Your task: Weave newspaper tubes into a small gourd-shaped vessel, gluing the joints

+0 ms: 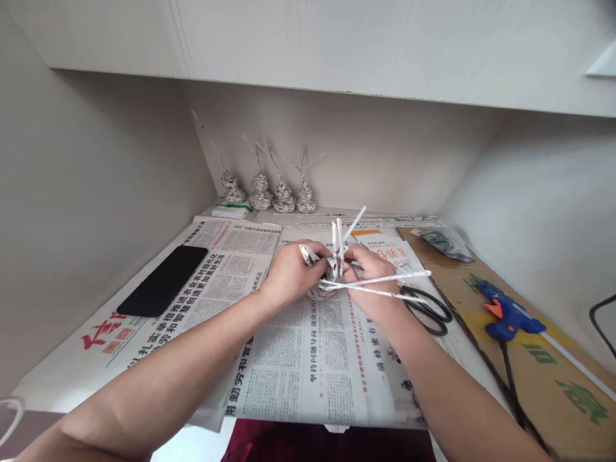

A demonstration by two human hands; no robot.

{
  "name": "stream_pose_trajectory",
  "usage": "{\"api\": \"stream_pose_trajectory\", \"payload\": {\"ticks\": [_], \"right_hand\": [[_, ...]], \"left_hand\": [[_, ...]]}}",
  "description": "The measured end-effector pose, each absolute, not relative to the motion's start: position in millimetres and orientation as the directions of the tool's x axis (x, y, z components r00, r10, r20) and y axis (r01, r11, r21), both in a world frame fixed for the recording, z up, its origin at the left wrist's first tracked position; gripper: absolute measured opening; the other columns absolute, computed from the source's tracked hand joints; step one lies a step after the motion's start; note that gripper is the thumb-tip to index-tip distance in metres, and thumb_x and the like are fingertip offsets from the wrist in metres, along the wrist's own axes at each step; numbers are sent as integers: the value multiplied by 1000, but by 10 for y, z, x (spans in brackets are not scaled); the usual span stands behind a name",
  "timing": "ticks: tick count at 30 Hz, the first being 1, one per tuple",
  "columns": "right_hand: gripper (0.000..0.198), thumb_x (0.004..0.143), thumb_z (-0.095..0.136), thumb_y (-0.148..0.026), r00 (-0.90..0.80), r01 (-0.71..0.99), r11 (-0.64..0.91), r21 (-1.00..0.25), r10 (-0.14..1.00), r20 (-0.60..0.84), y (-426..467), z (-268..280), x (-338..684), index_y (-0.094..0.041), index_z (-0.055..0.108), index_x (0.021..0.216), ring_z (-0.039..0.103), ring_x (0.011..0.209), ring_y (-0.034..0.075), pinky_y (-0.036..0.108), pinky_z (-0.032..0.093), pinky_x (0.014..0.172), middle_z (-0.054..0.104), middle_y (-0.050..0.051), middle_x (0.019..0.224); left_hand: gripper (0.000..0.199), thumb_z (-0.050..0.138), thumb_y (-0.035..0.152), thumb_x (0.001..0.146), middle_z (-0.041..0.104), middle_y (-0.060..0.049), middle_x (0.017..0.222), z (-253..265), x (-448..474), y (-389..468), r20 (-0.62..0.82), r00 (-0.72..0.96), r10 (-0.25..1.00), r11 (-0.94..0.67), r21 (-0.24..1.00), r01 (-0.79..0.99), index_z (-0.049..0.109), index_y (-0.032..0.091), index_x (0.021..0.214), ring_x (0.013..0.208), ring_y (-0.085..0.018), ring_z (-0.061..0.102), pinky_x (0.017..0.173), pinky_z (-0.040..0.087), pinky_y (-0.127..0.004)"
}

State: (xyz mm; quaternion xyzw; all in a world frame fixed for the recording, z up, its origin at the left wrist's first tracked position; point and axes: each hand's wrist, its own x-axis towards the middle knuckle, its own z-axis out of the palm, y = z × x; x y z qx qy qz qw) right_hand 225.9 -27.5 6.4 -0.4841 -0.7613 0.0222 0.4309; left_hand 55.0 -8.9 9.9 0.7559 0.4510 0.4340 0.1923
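Over the newspaper-covered table, both hands work on a small woven piece [323, 290] made of rolled paper strips. My left hand [294, 269] is closed, its fingers pinching the piece and its strips from the left. From the other side, my right hand [373, 273] grips paper strips with bent fingers. Several rolled paper strips [385, 280] stick out of the weave, some upward and some to the right across my right hand. Part of the woven body is hidden behind the fingers. Just right of my right hand lie black-handled scissors [428, 311].
Several finished-looking woven gourd shapes [283, 197] stand along the back wall. A black phone [163, 281] lies on the newspaper [283, 359] at left. On the cardboard [543, 378] at right rests a blue glue gun [510, 317] with its cord, near a plastic bag [445, 244]. Long paper strips [366, 221] lie behind.
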Motion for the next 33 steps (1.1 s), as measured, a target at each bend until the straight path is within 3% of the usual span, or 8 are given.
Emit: {"api": "stream_pose_trajectory", "payload": {"ticks": [4,7,12,19,25,29,33], "right_hand": [[13,82,55,-15,-123,641,532,-553,782,610,-280,72,2253,-25,64,85,64,77,19,30,46,70,69,0,82],[4,83,58,-23,-51,513,503,-695,827,560,-259,85,2244,-23,61,80,63,68,17,29,45,63,67,0,75],[12,79,65,-28,26,322,387,-864,909,416,-211,73,2239,-22,56,73,60,57,15,27,44,54,63,-2,64],[18,73,69,-32,118,212,254,-943,952,283,-185,77,2270,-21,56,69,54,44,12,24,40,44,61,-4,53],[20,64,75,-31,102,-23,160,-987,982,157,-124,67,2302,-21,57,65,51,40,11,24,39,40,61,-4,51],[24,54,80,-27,41,-164,56,-985,998,50,-103,119,2340,-20,58,62,55,43,13,25,42,40,59,-4,49],[25,55,81,-26,-127,-188,-114,-976,988,-91,-87,167,2431,-19,59,66,60,46,15,27,47,44,63,-3,55]], "left_hand": [[15,60,14,77,74,-2,84,122,555,-118,490,250,835,-543,660,519,72,21,84,78,-17,67,73,51,-28],[14,61,13,78,74,-2,86,114,572,-127,521,266,811,-580,657,482,72,21,84,81,-18,67,78,52,-30],[11,63,18,81,74,-4,88,68,613,-140,549,214,808,-584,695,420,73,21,85,83,-18,68,82,52,-31],[9,66,19,79,75,-5,88,62,664,-175,487,191,852,-523,786,329,73,19,85,84,-19,69,81,54,-31],[6,69,19,79,75,-4,85,58,671,-193,567,188,802,-596,739,313,73,19,83,83,-18,69,83,54,-32],[13,65,15,82,74,-4,88,68,630,-208,608,270,747,-665,682,304,74,21,88,83,-17,68,81,54,-30],[19,60,10,83,72,-6,93,72,593,-168,639,384,667,-741,626,245,74,21,88,87,-16,67,83,54,-31]]}}
